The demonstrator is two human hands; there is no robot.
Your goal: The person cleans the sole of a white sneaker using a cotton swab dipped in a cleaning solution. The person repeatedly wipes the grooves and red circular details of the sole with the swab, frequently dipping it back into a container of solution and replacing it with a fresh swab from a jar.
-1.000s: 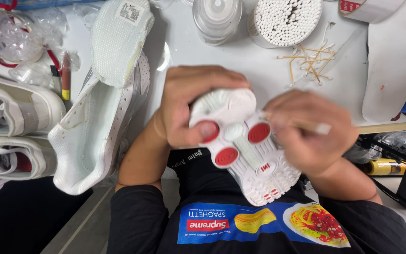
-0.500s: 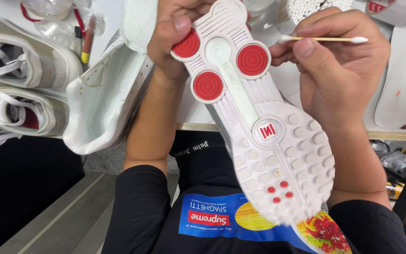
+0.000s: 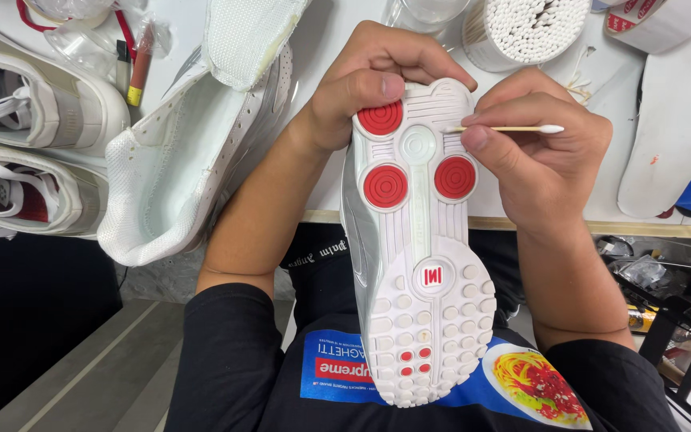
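Observation:
I hold a white sneaker sole-up over my lap, its heel toward the table. The sole has three red round pads near the heel and small studs at the toe. My left hand grips the heel end, thumb pressed by the upper red pad. My right hand pinches a cotton swab between thumb and fingers, one tip touching the sole's edge near the heel, the other white tip pointing right.
On the white table: a second white sneaker lying open with an insole on it, two more sneakers at the left, a tub of cotton swabs, a white insole at the right, a red pen.
The sneaker has turned from heel-on to fully sole-up and lengthwise. My right hand has brought the swab down from beside the shoe to the heel edge of the sole.

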